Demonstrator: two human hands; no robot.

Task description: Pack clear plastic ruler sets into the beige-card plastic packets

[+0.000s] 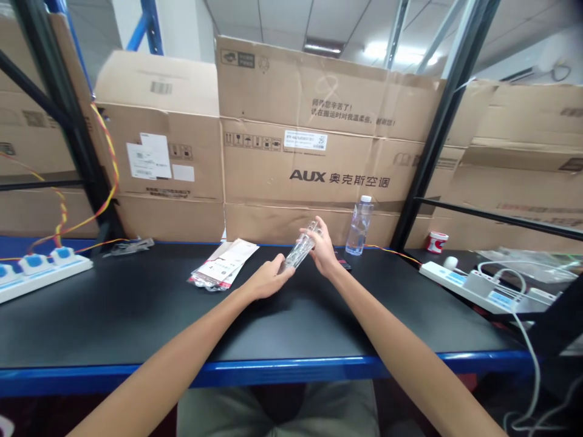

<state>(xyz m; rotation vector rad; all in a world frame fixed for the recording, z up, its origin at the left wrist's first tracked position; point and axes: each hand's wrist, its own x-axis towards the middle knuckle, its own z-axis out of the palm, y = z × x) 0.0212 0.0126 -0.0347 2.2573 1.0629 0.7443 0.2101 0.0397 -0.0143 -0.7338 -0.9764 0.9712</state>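
Note:
Both my hands hold one clear plastic package [301,247] above the black table [136,309]. My left hand [268,278] pinches its lower end with closed fingers. My right hand [324,247] grips its upper end, fingers wrapped round it. The package tilts up to the right. What is inside it is too small to tell. A small stack of flat packets [224,266] with white and red labels lies on the table just left of my left hand.
A clear water bottle [359,226] stands behind my right hand. White power strips lie at the left [36,272] and right [473,284] ends of the table. Large cardboard boxes [319,139] wall the back. A small red-and-white can [437,242] sits by the black post.

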